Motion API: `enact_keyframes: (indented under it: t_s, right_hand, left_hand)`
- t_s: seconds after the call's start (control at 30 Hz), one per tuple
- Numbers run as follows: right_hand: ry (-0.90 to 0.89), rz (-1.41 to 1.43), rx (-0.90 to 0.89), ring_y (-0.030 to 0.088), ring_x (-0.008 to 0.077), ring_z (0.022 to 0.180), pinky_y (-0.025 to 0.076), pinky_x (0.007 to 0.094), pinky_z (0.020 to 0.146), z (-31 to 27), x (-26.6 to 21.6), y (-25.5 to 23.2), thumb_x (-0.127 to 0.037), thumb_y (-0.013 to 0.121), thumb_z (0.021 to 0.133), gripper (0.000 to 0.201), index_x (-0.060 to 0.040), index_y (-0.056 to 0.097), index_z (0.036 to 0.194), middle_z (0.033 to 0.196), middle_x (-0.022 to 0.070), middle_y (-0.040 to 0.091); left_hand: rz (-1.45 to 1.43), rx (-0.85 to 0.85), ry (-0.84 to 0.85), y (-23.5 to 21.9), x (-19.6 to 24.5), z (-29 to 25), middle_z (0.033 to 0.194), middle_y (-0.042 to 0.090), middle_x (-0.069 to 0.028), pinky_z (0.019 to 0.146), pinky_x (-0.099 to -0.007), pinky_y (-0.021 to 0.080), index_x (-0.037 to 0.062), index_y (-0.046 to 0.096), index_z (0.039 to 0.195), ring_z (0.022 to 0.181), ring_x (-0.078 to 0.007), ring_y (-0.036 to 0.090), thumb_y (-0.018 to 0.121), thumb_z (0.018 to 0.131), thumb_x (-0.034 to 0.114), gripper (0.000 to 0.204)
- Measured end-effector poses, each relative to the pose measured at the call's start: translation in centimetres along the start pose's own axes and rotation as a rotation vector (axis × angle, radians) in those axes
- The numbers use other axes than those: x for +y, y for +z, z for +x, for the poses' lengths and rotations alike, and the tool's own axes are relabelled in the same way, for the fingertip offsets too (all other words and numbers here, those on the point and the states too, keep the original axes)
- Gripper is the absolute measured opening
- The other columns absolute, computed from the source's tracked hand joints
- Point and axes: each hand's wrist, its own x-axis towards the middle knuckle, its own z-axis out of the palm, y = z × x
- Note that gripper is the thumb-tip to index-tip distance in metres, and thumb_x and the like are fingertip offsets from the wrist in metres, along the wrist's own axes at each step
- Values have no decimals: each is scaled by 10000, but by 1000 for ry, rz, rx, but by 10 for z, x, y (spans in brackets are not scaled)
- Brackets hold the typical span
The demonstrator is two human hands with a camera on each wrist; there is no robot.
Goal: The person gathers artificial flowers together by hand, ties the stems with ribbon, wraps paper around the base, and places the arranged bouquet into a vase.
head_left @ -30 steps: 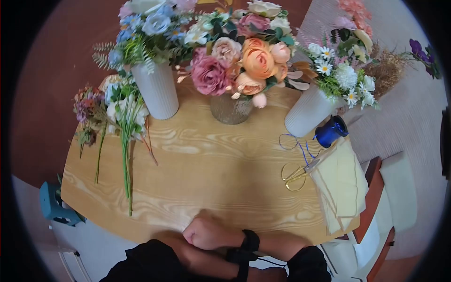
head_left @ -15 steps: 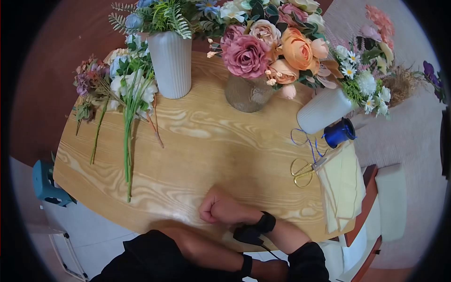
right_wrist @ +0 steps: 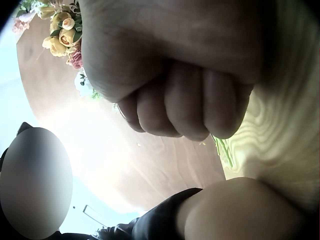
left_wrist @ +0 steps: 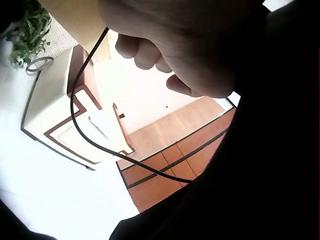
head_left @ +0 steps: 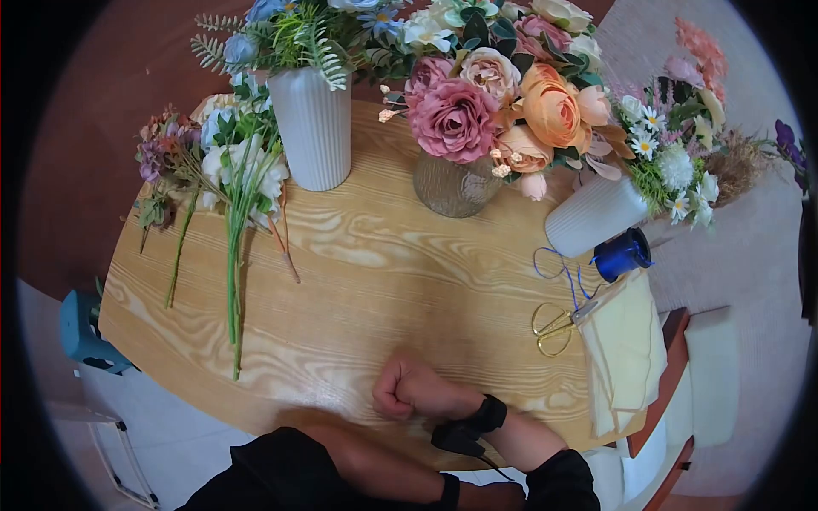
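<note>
My right hand (head_left: 413,392) lies curled into a fist on the wooden table near its front edge, holding nothing. The right wrist view shows its folded fingers (right_wrist: 185,107) close up. My left forearm crosses below the right one, and the left hand (head_left: 492,496) is dark at the bottom of the head view. In the left wrist view its fingers (left_wrist: 145,54) hang loosely curled, with nothing in them. Gold-handled scissors (head_left: 554,330) lie to the right of the right hand, their blades by a stack of cream sheets (head_left: 622,349).
Flower stems (head_left: 234,281) lie at the table's left. A white vase (head_left: 313,128) and a glass vase (head_left: 456,183) stand at the back, both holding flowers. Another white vase (head_left: 596,213) leans at the right, beside a blue ribbon spool (head_left: 622,254). A teal stool (head_left: 85,332) stands left.
The head view has shifted. My right fist has moved forward and right over the table, apart from the left forearm it overlapped; the left hand has shifted right. The table's objects lie as before.
</note>
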Motion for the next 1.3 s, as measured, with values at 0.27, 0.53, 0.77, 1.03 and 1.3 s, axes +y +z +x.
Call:
enact_keyframes:
  t_s: [0.27,0.53,0.77,1.03,1.3]
  right_hand:
    - [-189,211,212,300,96,395,225,260,388,2,19,-6,60,375,528,109,-23,432,485,457,32,414]
    - [-578,-247,585,520,143,801,415,246,651,-9,-35,-21,33,593,687,355,-3,516,1032,889,89,543]
    - [-686,-1150,1437,490,248,1068,434,333,882,-18,-110,-60,-195,789,676,798,25,300,1268,1280,155,360]
    - [-784,-909,1062,512,179,1040,457,292,875,2,-150,-77,-30,796,634,754,60,352,1236,1221,126,463]
    - [-748,-581,891,564,164,938,443,263,849,13,-173,-101,-173,814,633,704,67,453,1189,1105,113,569]
  left_hand:
    - [33,84,56,0,6,-3,580,571,-127,477,-430,454,100,590,664,524,-333,559,591,643,198,100]
    - [138,286,273,39,-8,-8,410,487,-84,366,-376,426,90,553,422,382,-276,505,559,517,119,100]
    - [228,168,313,55,-18,-7,689,643,-105,619,-385,527,85,676,662,664,-282,634,517,654,159,176]
    - [194,328,411,30,-8,-4,829,642,-118,674,-376,516,80,646,786,763,-267,629,529,642,135,194]
    - [48,368,491,112,-49,20,777,624,-89,607,-364,506,120,605,745,703,-249,616,556,626,109,130]
